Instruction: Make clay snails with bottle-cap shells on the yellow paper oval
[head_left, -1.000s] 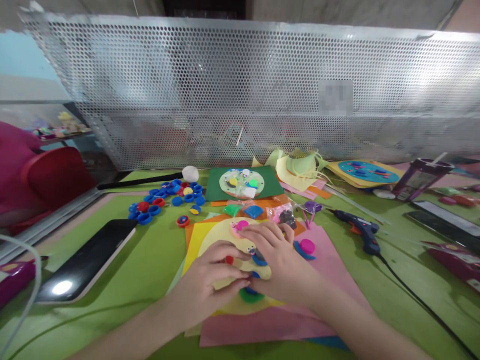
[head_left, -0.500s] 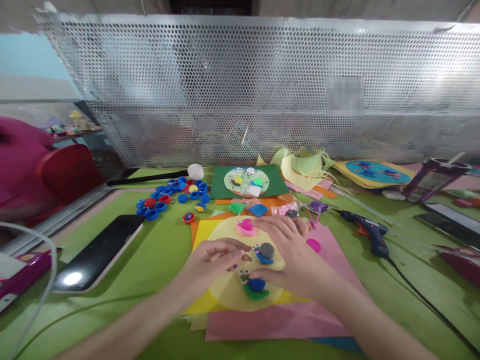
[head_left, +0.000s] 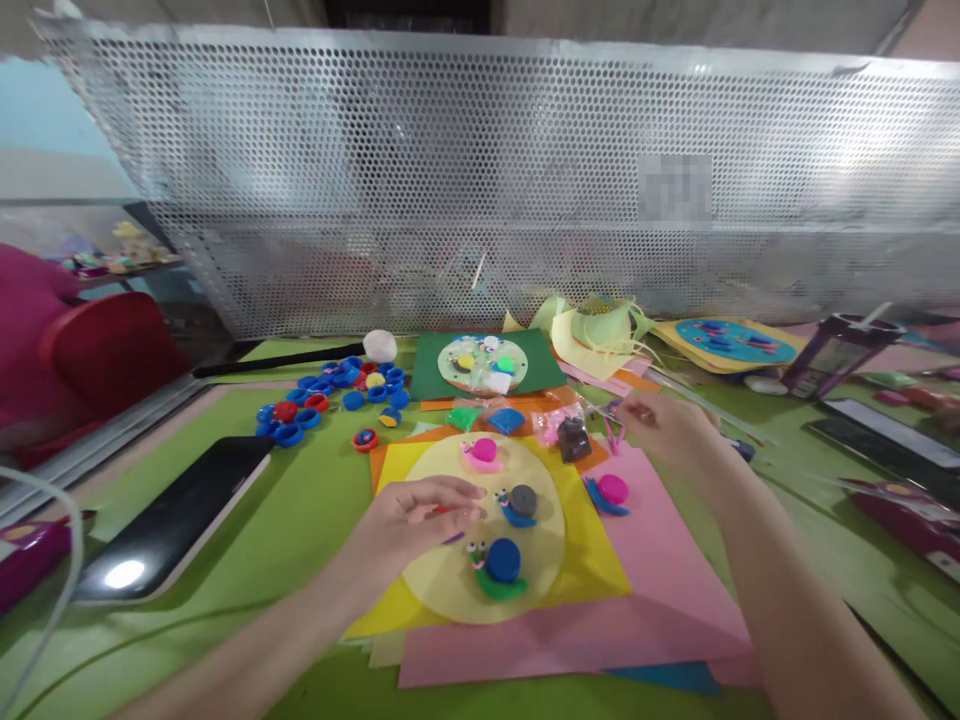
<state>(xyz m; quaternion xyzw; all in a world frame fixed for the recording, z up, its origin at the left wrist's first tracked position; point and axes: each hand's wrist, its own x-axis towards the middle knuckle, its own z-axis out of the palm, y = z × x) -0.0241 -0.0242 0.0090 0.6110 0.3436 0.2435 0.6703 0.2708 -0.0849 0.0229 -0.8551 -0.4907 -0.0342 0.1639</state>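
Note:
My left hand (head_left: 420, 515) lies on a pale yellow disc (head_left: 450, 585), fingers curled over a small red and purple piece. On the disc sit three bottle-cap snails: a pink one (head_left: 482, 453), a grey one (head_left: 519, 503) and a blue one on a green body (head_left: 501, 565). A fourth snail with a pink cap (head_left: 611, 492) sits on the pink paper (head_left: 660, 590). My right hand (head_left: 664, 425) hovers to the right, above the table beside a purple piece (head_left: 616, 412). Its fingers are curled and blurred. Behind it shows a bit of the blue glue gun (head_left: 742, 450).
A pile of blue and red bottle caps (head_left: 330, 395) lies at back left and a black phone (head_left: 169, 515) at left. A green card with a decorated disc (head_left: 487, 365) and paper scraps (head_left: 600, 335) sit before the perforated metal screen (head_left: 480, 180). A cable (head_left: 885, 645) runs at right.
My right hand has lifted off the disc and swung right toward the glue gun, uncovering the snails. My left hand has stayed on the disc.

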